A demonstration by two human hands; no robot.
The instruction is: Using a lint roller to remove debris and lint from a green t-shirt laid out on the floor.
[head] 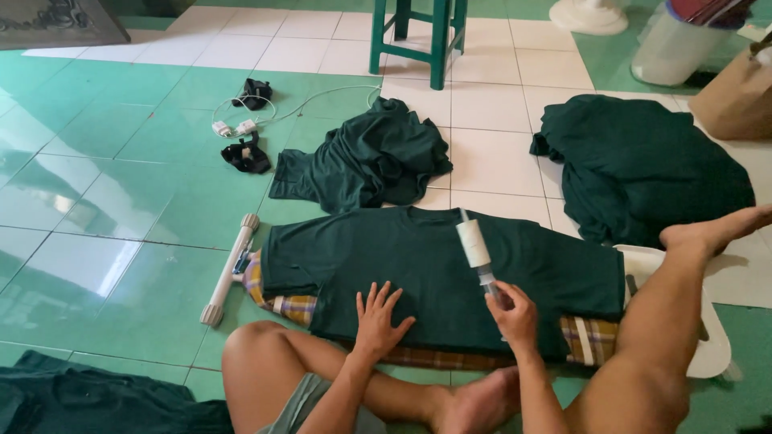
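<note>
left hand (378, 315) lies flat, fingers spread, pinning the dark green shirt (434, 273) smooth on the plaid-covered board near the legs, while right hand (515, 317), fingers wrapped tight, tilts the lint roller (474, 245) above it.

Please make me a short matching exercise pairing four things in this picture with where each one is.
Things:
1. lint roller
2. left hand
3. white pipe
4. green stool

Places:
A. lying on the floor tiles beside the spread shirt's sleeve
B. held in the right hand over the spread dark green shirt
C. standing on the tiles beyond the crumpled shirts
D. pressed flat on the spread shirt

Pairs: 1-B, 2-D, 3-A, 4-C
</note>
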